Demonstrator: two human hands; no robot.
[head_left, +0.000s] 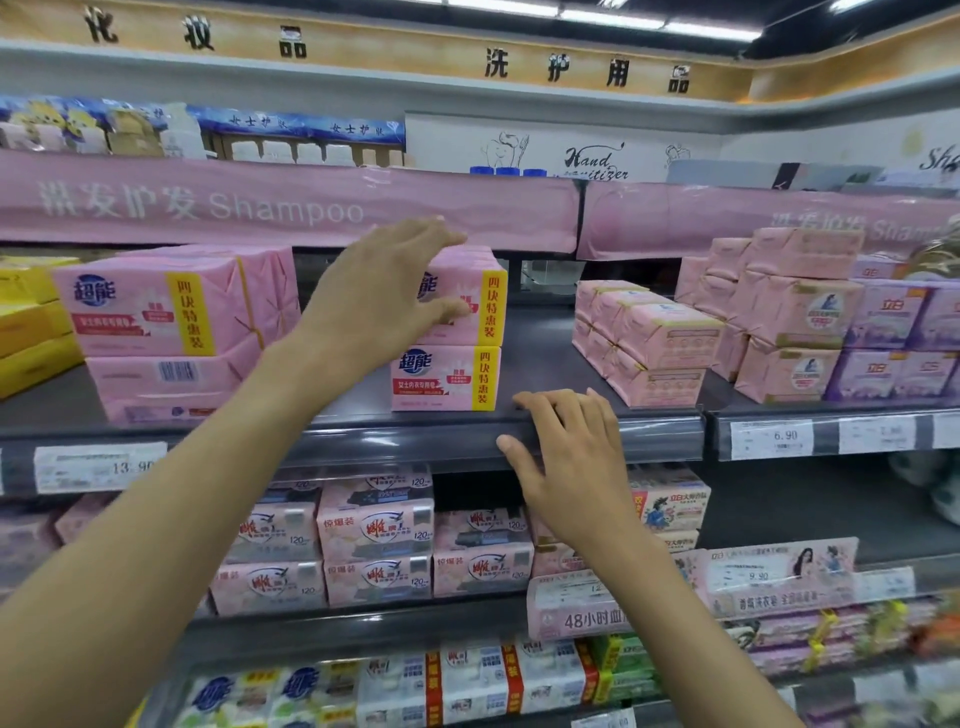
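Two pink soap packs are stacked in the middle of the dark upper shelf (540, 358). My left hand (379, 296) reaches up to the top pink soap pack (483, 296) and holds it, fingers over its top edge and thumb across its front face. The bottom pack (447, 379) stands under it at the shelf's front. My right hand (566, 462) rests on the shelf's front rail, with relaxed fingers laid over the edge and nothing in it.
More of the same pink packs (166, 322) stand to the left beside yellow packs (31, 322). Other pink soap stacks (654, 343) and purple packs (893, 332) fill the right. A pink Shampoo banner (260, 208) hangs above. Lower shelves hold several soap packs (374, 535).
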